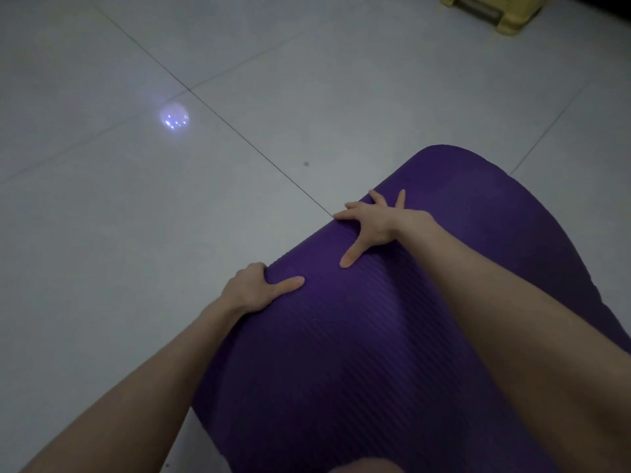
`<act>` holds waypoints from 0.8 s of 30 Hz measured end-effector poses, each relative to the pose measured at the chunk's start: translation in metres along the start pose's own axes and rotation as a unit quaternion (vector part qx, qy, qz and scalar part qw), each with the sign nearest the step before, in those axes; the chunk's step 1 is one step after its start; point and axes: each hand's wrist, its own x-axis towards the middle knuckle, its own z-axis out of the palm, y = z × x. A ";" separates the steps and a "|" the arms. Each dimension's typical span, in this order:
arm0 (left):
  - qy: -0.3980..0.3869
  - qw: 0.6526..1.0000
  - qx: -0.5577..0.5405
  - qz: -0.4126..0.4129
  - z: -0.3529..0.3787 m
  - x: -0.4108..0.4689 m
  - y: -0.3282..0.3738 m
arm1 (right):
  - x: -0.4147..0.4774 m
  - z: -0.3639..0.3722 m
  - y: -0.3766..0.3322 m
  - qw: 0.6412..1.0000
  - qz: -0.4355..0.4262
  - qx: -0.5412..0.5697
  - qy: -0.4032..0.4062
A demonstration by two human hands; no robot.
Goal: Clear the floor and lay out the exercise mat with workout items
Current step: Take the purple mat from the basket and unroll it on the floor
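Observation:
A purple ribbed exercise mat (358, 353) lies on the pale tiled floor, running from the bottom of the view up to a rounded far end at the right of centre. My left hand (254, 290) grips the mat's left edge, fingers curled under it and thumb on top. My right hand (374, 221) rests flat on the mat near the same edge, farther away, with its fingers spread. Both forearms reach in from the bottom of the view.
Grey-white floor tiles (136, 216) with dark grout lines spread to the left and beyond the mat. A round light reflection (174, 116) shines on the floor at the left. A yellow object (491, 10) sits at the top right edge.

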 end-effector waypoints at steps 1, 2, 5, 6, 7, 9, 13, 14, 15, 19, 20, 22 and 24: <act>0.024 1.000 0.014 0.000 0.001 0.001 0.000 | 0.003 0.001 -0.001 1.000 -0.004 -0.004 0.007; 0.056 0.998 0.029 0.003 0.002 -0.001 0.002 | 0.005 0.001 -0.002 1.000 -0.009 -0.008 0.013; 0.183 0.979 0.077 0.039 -0.001 -0.020 0.012 | 0.004 -0.008 -0.007 0.999 -0.020 -0.030 0.028; 0.225 0.969 0.087 0.053 -0.002 -0.028 0.017 | 0.002 -0.012 -0.008 0.998 -0.028 -0.036 0.041; 0.261 0.959 0.095 0.065 -0.005 -0.038 0.023 | -0.003 -0.018 -0.011 0.997 -0.039 -0.041 0.061; 0.312 0.939 0.118 0.087 -0.009 -0.053 0.034 | -0.013 -0.027 -0.013 0.990 -0.064 -0.044 0.116; 0.361 0.908 0.179 0.112 -0.023 -0.092 0.058 | -0.050 -0.045 -0.018 0.965 -0.119 -0.068 0.221; 0.369 0.900 0.199 0.118 -0.028 -0.102 0.064 | -0.060 -0.050 -0.019 0.958 -0.125 -0.078 0.246; 0.380 0.889 0.218 0.131 -0.033 -0.111 0.070 | -0.069 -0.054 -0.020 0.948 -0.132 -0.084 0.276; 0.481 0.810 0.275 0.191 -0.052 -0.136 0.080 | -0.090 -0.065 -0.023 0.890 -0.148 -0.101 0.420; 0.493 0.798 0.287 0.192 -0.053 -0.136 0.078 | -0.089 -0.064 -0.024 0.879 -0.150 -0.101 0.442; 0.467 0.806 0.315 0.184 -0.049 -0.132 0.068 | -0.084 -0.054 -0.028 0.882 -0.144 -0.108 0.435; 0.409 0.827 0.352 0.156 -0.045 -0.115 0.051 | -0.068 -0.037 -0.035 0.904 -0.132 -0.110 0.391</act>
